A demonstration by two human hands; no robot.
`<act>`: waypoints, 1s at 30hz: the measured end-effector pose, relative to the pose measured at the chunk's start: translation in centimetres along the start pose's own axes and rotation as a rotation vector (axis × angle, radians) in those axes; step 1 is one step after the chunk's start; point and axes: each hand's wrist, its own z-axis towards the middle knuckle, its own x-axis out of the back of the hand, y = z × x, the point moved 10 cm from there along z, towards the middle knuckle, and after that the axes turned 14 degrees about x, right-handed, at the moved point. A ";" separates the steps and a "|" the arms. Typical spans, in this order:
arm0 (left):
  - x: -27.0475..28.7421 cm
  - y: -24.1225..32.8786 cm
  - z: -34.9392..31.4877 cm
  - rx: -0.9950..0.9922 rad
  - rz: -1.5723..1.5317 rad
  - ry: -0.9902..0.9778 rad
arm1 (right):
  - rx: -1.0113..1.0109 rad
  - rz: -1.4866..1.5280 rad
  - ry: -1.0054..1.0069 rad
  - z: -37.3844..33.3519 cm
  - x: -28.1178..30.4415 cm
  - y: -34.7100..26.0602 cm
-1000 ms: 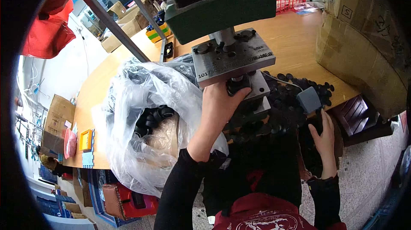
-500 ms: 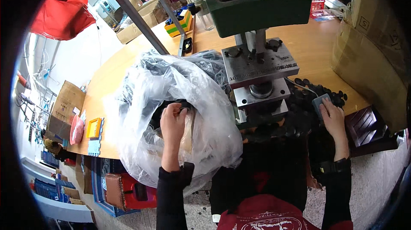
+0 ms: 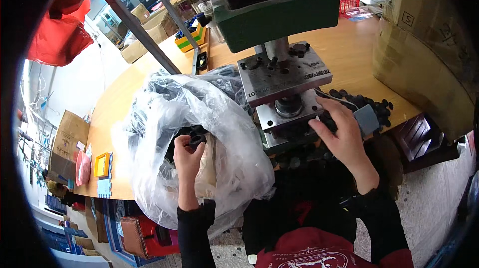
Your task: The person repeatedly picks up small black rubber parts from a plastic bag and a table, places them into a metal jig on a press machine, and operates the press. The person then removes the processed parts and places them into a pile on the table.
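Observation:
Over the mouth of a clear plastic bag (image 3: pixel 237 151) on the left, my left hand (image 3: pixel 188 166) is closed on a small black round rubber-like part (image 3: pixel 197 141). More dark parts (image 3: pixel 192 131) lie inside the bag around it. My right hand (image 3: pixel 346 141) has its thumb and fingers spread at the right side of the steel die set (image 3: pixel 287 111) of a green press (image 3: pixel 279 21); nothing shows between them. Just right of that hand is a flat grey-blue block (image 3: pixel 366 120) with a cable.
Several black discs (image 3: pixel 381 111) lie on the wooden table (image 3: pixel 357 46) right of the press. A large cardboard box (image 3: pixel 419 63) stands at the right. At far left are an orange tray (image 3: pixel 102 165) and a pink basin (image 3: pixel 83 168). A metal post (image 3: pixel 137 26) rises behind the bag.
My right hand has left the grey-blue block and moved left to the die set. My left hand has lifted slightly, bringing the black part into clearer sight. The whole view has shifted.

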 end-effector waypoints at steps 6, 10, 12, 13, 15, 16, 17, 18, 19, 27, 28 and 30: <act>-1.6 8.1 -5.7 0.055 -0.608 -0.502 | 0.027 -0.164 -0.012 4.5 -3.3 0.1; -3.4 13.2 -8.5 -0.055 -0.611 -0.641 | -0.085 0.075 0.019 3.4 -2.5 1.0; -4.6 15.0 -8.7 -0.207 -0.508 -0.581 | -0.134 0.040 -0.012 1.4 -1.0 -0.1; -5.8 16.2 -9.0 -0.208 -0.431 -0.603 | -0.153 0.037 -0.013 -0.3 0.2 -0.2; -8.5 18.7 -8.9 -0.277 -0.335 -0.560 | -0.272 -0.084 -0.059 -4.8 3.3 1.7; -9.2 20.1 -8.9 -0.326 -0.299 -0.516 | -0.368 -0.129 -0.091 -7.2 4.9 3.0; -10.3 20.8 -8.7 -0.338 -0.289 -0.516 | -0.434 -0.201 -0.133 -10.9 6.3 5.0; -11.0 21.1 -8.4 -0.346 -0.271 -0.504 | -0.524 -0.330 -0.214 -14.5 7.5 6.9; -11.5 21.4 -8.1 -0.352 -0.253 -0.491 | -0.640 -0.394 -0.289 -17.4 8.7 8.0; -12.0 22.7 -8.6 -0.448 -0.127 -0.291 | -0.689 -0.338 -0.179 -21.4 12.0 10.2; -12.0 22.7 -8.7 -0.456 -0.101 -0.248 | -0.633 -0.346 -0.199 -19.2 11.3 9.9; -11.5 23.4 -9.5 -0.550 -0.076 -0.127 | -0.570 -0.340 -0.219 -15.0 9.5 9.4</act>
